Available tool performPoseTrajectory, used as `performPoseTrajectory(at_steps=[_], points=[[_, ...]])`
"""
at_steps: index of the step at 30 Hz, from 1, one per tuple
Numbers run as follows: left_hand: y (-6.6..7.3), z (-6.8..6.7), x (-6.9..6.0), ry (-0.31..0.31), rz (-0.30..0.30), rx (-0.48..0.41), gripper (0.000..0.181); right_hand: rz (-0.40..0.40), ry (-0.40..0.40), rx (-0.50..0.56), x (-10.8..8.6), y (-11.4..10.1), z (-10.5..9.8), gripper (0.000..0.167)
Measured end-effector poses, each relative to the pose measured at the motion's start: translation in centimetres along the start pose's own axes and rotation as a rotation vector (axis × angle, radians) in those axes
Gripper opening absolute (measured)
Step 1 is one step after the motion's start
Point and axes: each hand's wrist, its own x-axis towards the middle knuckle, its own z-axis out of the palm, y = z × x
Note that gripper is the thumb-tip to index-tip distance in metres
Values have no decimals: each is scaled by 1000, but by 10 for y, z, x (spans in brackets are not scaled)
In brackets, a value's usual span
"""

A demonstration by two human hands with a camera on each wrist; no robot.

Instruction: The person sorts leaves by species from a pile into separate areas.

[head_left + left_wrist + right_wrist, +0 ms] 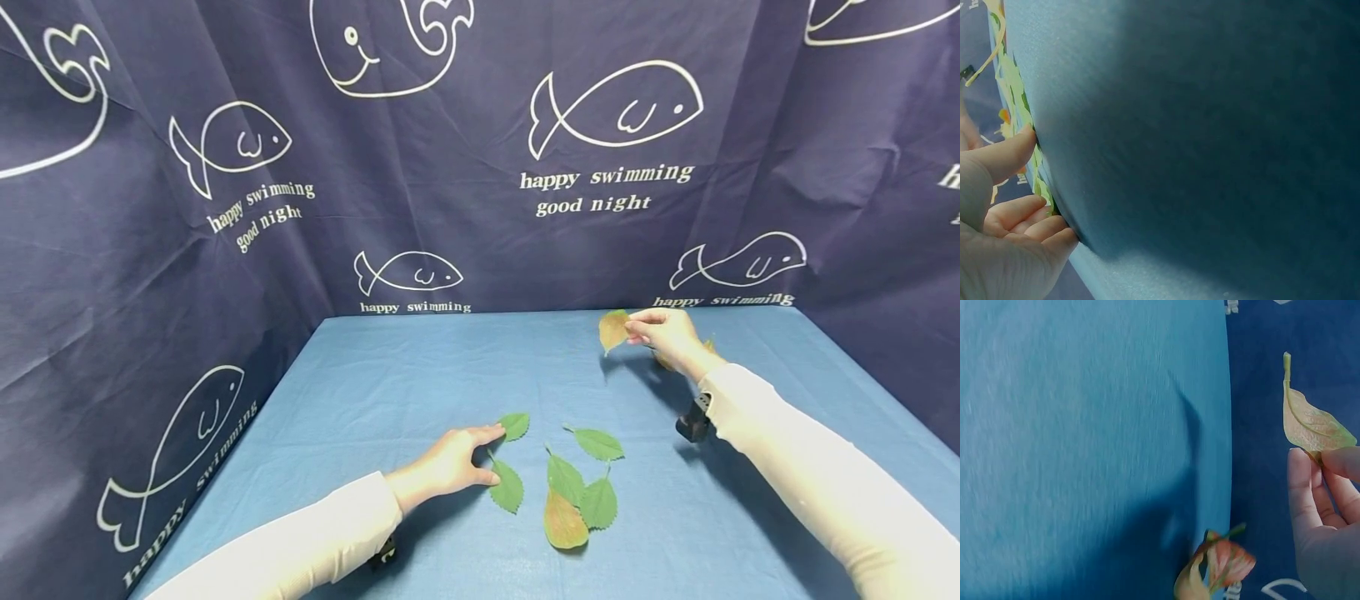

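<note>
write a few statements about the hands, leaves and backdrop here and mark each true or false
1. The right hand pinches a yellowish leaf above the table. True.
2. The left hand holds a leaf high in the air. False: it is low, its fingertips at two green leaves.
3. A brownish leaf partly overlaps a green leaf. True.
4. The dark backdrop is printed with birds. False: it shows outlined fish.
5. The table's surface is blue. True.

The dark blue curtain (pixel 480 208) reads "happy swimming" and "good night".
</note>
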Motion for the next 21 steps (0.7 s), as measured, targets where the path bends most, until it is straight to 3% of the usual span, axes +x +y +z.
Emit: performPoseTrajectory(at_steps=[6,14,21], points=[[-4,2,1,14,13,-1,70,74,54,39,3,9,-14,16],[-4,3,1,-7,-16,-9,70,107,118,-27,1,18,-19,34],[-4,3,1,-2,-20,-16,70,172,173,17,0,23,-21,14]])
